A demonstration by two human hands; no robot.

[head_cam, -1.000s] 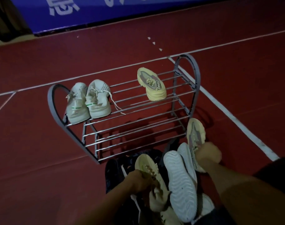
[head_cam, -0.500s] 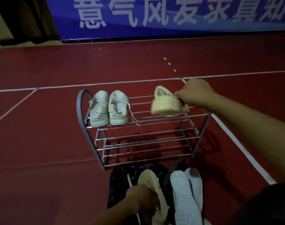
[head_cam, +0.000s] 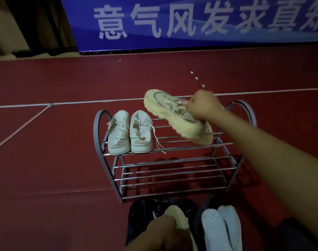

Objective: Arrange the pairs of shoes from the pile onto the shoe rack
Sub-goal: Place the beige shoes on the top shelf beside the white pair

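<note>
A grey two-tier metal shoe rack [head_cam: 172, 175] stands on the red floor. A pair of white sneakers [head_cam: 131, 132] sits at the left of its top shelf. My right hand [head_cam: 202, 105] is shut on a pale yellow sneaker [head_cam: 170, 114], held tilted just above the right half of the top shelf, toe pointing far left. Its heel end hides whatever lies under it there. At the bottom edge my left hand [head_cam: 161, 230] grips another yellow sneaker [head_cam: 175, 213] in the pile.
The pile in front of the rack also holds a pair of white shoes [head_cam: 220, 227], soles up, and dark shoes [head_cam: 142, 212]. The rack's lower shelf holds nothing. A blue banner [head_cam: 191, 24] stands behind; white lines cross the floor.
My right hand lifted a yellow sneaker from the floor pile up to the rack's top shelf and now holds it tilted there. The left hand stayed on the yellow sneaker in the pile.
</note>
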